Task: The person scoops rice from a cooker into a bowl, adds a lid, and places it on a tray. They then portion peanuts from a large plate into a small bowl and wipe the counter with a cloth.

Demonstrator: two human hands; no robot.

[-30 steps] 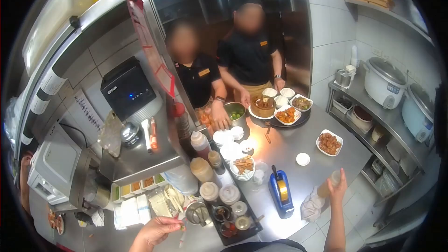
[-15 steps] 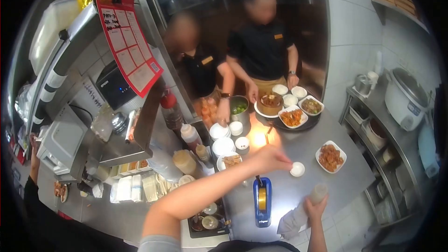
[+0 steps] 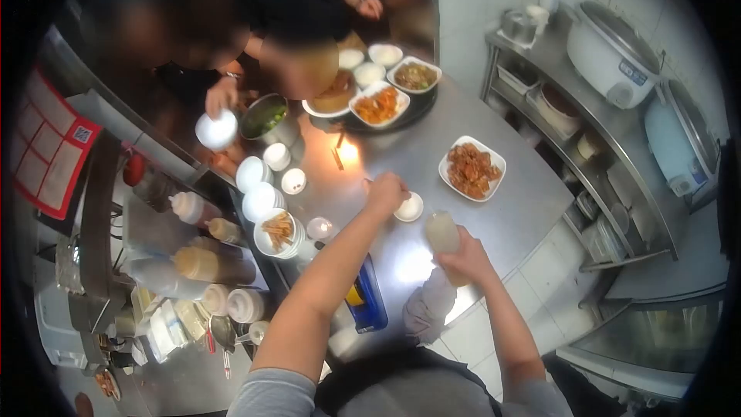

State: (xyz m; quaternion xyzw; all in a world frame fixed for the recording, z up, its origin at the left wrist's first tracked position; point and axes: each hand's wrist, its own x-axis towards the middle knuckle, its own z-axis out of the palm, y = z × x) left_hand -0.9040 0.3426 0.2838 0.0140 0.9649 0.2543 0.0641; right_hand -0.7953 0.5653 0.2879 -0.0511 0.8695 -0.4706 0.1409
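My left hand (image 3: 388, 195) reaches over the steel table, its fingers closed. Beside it is a small white dish (image 3: 409, 208), whose left edge the hand overlaps; whether they touch, and what the fingers hold, I cannot make out. In my right hand (image 3: 468, 258) is a translucent squeeze bottle (image 3: 441, 233) with pale contents, tilted over the table's near side. A grey cloth (image 3: 429, 309) hangs just below that hand. Above the dish, to the right, stands a square white plate of glazed brown meat pieces (image 3: 472, 171). A blue tape dispenser (image 3: 366, 298) lies partly behind my left forearm.
Across the steel table (image 3: 517, 120), a round black tray (image 3: 421, 112) carries filled dishes and white bowls. Stacked white bowls (image 3: 258, 202) and sauce bottles (image 3: 208, 262) line the left side. A co-worker's hand (image 3: 222, 96) holds a white bowl (image 3: 217, 130). Rice cookers (image 3: 617, 54) stand right.
The view has tilted down and turned. My left hand has shifted relative to the small dish, now overlapping its left edge. My right hand has brought the bottle closer to it. A co-worker has lifted a bowl.
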